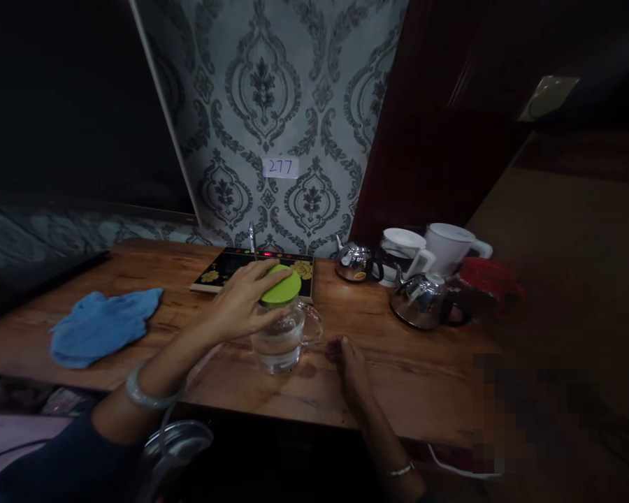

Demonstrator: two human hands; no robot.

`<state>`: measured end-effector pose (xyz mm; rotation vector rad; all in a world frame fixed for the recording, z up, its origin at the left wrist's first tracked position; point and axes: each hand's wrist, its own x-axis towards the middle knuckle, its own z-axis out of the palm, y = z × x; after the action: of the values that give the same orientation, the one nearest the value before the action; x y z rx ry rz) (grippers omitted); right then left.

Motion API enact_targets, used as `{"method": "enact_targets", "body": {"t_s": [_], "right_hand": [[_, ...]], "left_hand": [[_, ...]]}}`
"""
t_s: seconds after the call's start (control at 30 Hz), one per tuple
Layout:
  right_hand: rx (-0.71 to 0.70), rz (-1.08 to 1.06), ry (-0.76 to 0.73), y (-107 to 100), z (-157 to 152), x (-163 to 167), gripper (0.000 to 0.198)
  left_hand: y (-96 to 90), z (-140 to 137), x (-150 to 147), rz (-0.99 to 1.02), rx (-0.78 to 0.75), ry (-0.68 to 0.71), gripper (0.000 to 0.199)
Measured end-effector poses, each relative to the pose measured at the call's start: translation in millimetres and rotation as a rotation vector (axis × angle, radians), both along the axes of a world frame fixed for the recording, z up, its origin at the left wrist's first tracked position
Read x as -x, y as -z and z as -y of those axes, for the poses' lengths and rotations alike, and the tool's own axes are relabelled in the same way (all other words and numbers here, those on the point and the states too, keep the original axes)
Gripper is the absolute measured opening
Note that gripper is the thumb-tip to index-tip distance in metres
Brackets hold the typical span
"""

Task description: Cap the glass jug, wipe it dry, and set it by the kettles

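A clear glass jug (279, 346) with liquid in it stands upright on the wooden table. It has a clear side handle (313, 323) facing right. On its top sits a bright green lid (283, 286). My left hand (246, 297) grips this lid from the left, thumb low and fingers over the top; part of the grip is hidden behind the hand. Just right of the jug's handle, apart from it, my right hand (349, 360) hovers over the tabletop with loosely bent fingers and nothing visible in it.
Behind the jug lies a black induction cooktop (217, 269) with a metal spout (252, 237) beside it. A blue cloth (102, 325) is at left. Right stand a small steel kettle (353, 262), a larger kettle (419, 304), white-lidded jugs (445, 244) and a red-lidded jug (485, 276).
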<state>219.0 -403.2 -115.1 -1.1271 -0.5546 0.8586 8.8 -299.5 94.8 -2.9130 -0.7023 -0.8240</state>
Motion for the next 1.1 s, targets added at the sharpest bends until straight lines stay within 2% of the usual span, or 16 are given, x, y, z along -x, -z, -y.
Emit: {"method": "enact_targets", "body": {"t_s": [0.13,0.3,0.6,0.83,0.9,0.97,1.1], "right_hand": [[-0.006,-0.008,-0.012,-0.1,0.1,0.3,0.042],[-0.004,-0.019,-0.012,-3.4,0.6,2.0,0.041],[0.006,-0.064,-0.040,-5.6,1.8,2.1,0.043],[0.020,-0.026,-0.027,-9.0,2.4,3.5,0.042],[0.023,0.085,0.012,-23.4,2.9,0.9,0.042],[-0.008,0.287,0.064,-51.9,2.1,-2.4,0.041],[-0.278,0.740,0.042,-138.8,-7.7,0.3,0.033]], "left_hand": [[2.0,-2.4,2.9,-0.032,-0.030,-0.001,0.068],[5.1,-4.6,3.0,-0.007,-0.021,0.011,0.066],[5.8,-3.5,3.1,-0.037,-0.136,0.030,0.062],[12.4,-9.4,5.3,0.003,-0.122,0.067,0.063],[12.7,-10.1,4.6,0.023,-0.109,0.078,0.063],[11.5,-9.6,3.8,0.034,-0.086,0.090,0.064],[9.9,-5.8,4.7,0.103,0.023,0.115,0.073]]}}
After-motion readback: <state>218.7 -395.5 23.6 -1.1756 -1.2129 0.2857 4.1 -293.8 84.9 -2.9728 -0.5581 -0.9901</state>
